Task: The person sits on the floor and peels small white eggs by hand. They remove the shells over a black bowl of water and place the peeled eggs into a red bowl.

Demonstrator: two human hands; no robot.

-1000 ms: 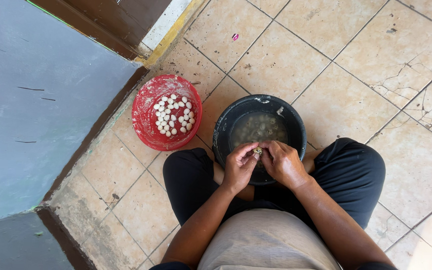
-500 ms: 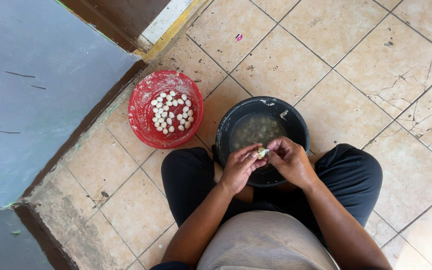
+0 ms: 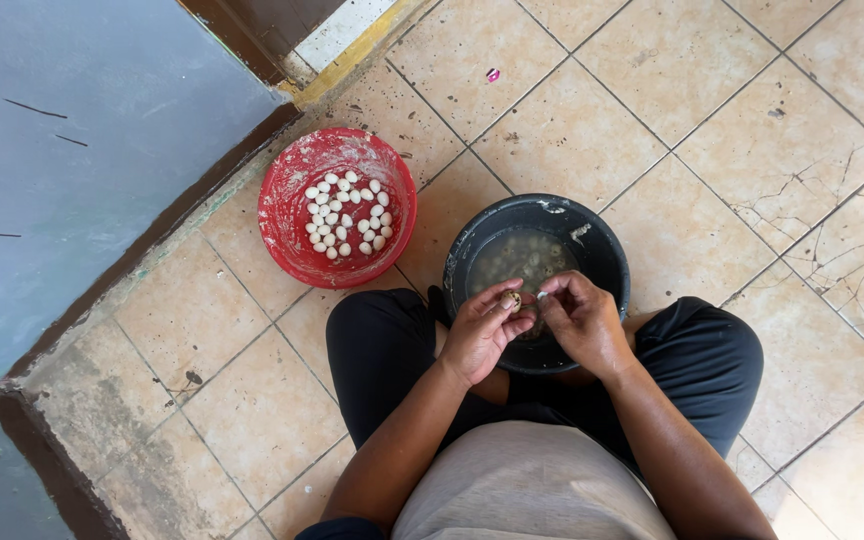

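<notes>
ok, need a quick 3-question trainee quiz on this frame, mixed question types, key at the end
1. True or false: the red basin holds small white peeled eggs.
2. Multiple choice: where are the left hand and right hand? A) over the red basin B) over the near rim of the black bucket C) flat on the tiled floor
3. Fill in: the small egg is pinched in the fingertips of the ____ hand.

Key
1. True.
2. B. Both hands meet above the bucket, which holds cloudy water with more eggs in it.
3. Left; the right hand's fingertips are close beside it.
</notes>
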